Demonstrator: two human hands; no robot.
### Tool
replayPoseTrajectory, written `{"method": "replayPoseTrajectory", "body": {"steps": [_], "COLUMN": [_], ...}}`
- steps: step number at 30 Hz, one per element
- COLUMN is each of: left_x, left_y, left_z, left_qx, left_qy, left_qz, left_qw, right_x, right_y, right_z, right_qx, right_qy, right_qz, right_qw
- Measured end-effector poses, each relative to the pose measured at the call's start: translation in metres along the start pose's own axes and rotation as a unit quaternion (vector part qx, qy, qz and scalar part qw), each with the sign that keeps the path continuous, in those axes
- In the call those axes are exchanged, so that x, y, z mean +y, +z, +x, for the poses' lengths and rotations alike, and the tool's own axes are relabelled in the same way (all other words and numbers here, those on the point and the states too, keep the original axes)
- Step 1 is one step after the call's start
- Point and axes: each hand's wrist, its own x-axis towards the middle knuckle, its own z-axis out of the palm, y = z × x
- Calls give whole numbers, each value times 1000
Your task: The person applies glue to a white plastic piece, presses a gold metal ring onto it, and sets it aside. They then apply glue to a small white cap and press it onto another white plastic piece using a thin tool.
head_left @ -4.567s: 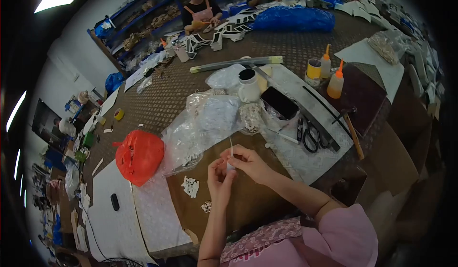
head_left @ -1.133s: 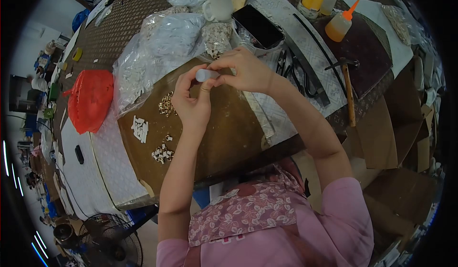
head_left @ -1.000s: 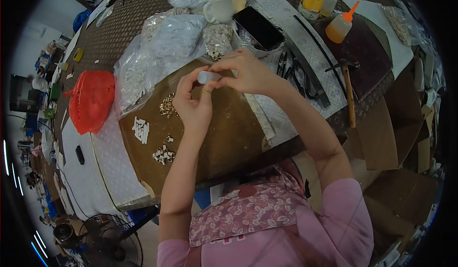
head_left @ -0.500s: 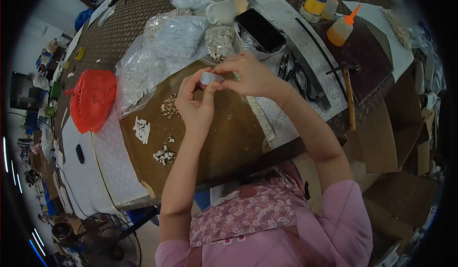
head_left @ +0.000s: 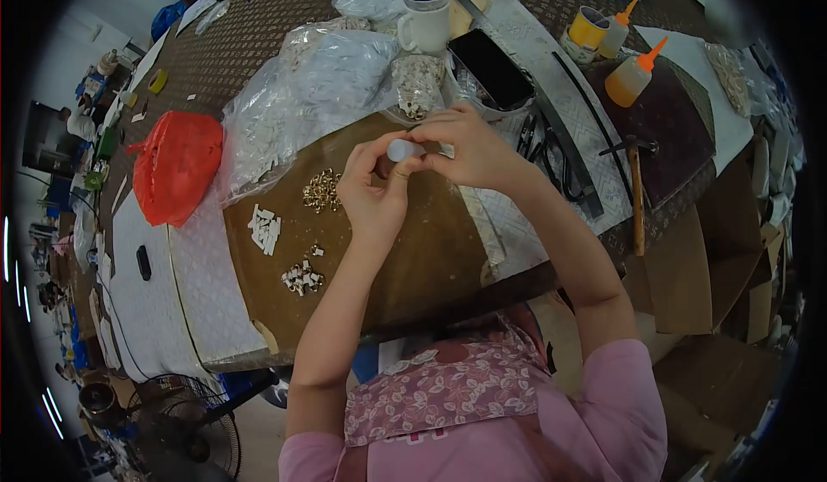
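Above the brown board (head_left: 431, 249), my left hand (head_left: 376, 191) has its thumb and fingers closed around a small whitish, rounded-end thing (head_left: 401, 149), perhaps a small bottle. My right hand (head_left: 472, 148) pinches at the other side of it, its fingertips meeting my left thumb and fingers. My fingers hide most of its body. Left of my left hand lie a pile of gold-coloured metal bits (head_left: 323, 191), a stack of white strips (head_left: 264, 229) and a heap of small white-and-metal pieces (head_left: 302, 278).
Clear plastic bags (head_left: 267, 129) and a red bag (head_left: 178, 167) lie to the left. Behind my hands stand a white mug (head_left: 425, 24) and a black phone (head_left: 491, 68) on a tub. Glue bottles (head_left: 633, 77), scissors (head_left: 560, 163) and a hammer (head_left: 637, 189) are on the right.
The whole view has shifted, so the table things appear slightly further right and lower. Both hands keep nearly the same grip on the small whitish thing.
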Motion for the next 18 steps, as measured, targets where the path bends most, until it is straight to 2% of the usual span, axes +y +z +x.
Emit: {"method": "replayPoseTrajectory", "body": {"steps": [7,18], "left_x": [1,5], "left_y": [2,2], "left_z": [-3,-3], "left_qx": [13,21], "left_qy": [-30,-19], "left_qz": [-24,-9], "left_qw": [999,1000], "right_x": [-3,-7], "right_y": [-2,-9], "right_z": [1,6], "right_qx": [-2,-24], "right_qy": [7,11], "right_qz": [6,27], "right_qw": [1000,999]}}
